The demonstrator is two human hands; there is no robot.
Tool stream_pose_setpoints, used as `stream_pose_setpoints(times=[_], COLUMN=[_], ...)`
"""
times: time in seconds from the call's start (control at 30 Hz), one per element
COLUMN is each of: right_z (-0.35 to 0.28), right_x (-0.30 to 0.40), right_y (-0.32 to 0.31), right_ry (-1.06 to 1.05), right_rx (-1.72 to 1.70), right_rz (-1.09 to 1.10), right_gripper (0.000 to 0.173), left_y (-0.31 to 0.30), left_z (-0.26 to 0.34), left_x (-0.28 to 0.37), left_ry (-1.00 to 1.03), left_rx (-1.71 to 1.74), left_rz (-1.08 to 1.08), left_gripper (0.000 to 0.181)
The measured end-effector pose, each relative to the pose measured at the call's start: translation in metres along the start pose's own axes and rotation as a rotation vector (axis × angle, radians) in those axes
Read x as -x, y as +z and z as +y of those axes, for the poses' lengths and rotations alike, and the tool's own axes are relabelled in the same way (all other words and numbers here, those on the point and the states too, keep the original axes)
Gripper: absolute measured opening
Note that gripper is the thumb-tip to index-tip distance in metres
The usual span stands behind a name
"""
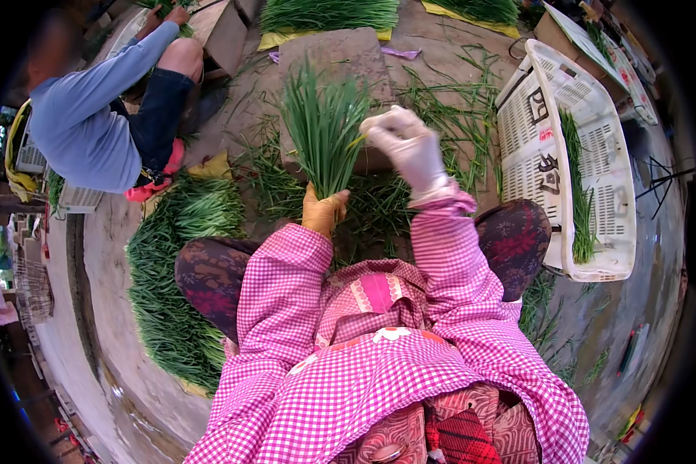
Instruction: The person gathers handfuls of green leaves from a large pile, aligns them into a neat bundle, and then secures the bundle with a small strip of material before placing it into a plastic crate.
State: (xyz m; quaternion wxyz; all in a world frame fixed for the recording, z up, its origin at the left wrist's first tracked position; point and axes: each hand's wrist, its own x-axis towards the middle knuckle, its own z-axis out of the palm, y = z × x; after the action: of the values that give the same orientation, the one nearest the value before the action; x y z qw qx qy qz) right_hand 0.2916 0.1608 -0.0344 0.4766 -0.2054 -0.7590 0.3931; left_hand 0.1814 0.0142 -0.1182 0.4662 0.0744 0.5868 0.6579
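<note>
My left hand [323, 212], in a tan glove, grips a bundle of long green leaves, probably garlic chives [323, 127], near its lower end. The leaves fan out upward over a low wooden block [336, 58]. To the right of the bundle is my right hand [406, 145] in a white glove, its fingers pinched on a thin yellowed leaf [356, 141]. That leaf reaches toward the bundle's edge; whether it is still among the others I cannot tell. Loose green trimmings [377, 203] lie on the ground between my knees, below both hands.
A large heap of chives [174, 290] lies at my left. At my right stands a white plastic crate [606, 203] with chives inside, bearing writing. Another person [93, 122] sits at upper left, handling greens. More chive piles [330, 14] rest on yellow sheeting at the back.
</note>
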Motion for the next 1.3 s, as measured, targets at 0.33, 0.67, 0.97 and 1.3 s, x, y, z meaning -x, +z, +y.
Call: stream_pose_setpoints(times=[0.33, 0.67, 0.97, 1.3], right_z=[0.035, 0.042, -0.024, 0.035], right_x=[0.002, -0.021, -0.099, -0.108], right_y=[-0.064, -0.081, -0.107, -0.096], right_ry=[0.463, 0.193, -0.025, 0.350], right_rx=[1.356, 0.607, 0.763, 0.543], right_rz=[-0.333, 0.196, -0.293, -0.645], right_gripper=[0.032, 0.024, 0.028, 0.047], left_y=[0.002, 0.003, 0.015, 0.016], left_z=[0.013, 0.012, 0.017, 0.010], left_x=[0.011, 0.013, 0.021, 0.018], left_ry=[-0.023, 0.002, 0.004, -0.031], left_rx=[0.204, 0.128, 0.070, 0.026], left_rz=[-0.064, -0.256, -0.258, -0.292], left_gripper=[0.018, 0.024, 0.018, 0.022])
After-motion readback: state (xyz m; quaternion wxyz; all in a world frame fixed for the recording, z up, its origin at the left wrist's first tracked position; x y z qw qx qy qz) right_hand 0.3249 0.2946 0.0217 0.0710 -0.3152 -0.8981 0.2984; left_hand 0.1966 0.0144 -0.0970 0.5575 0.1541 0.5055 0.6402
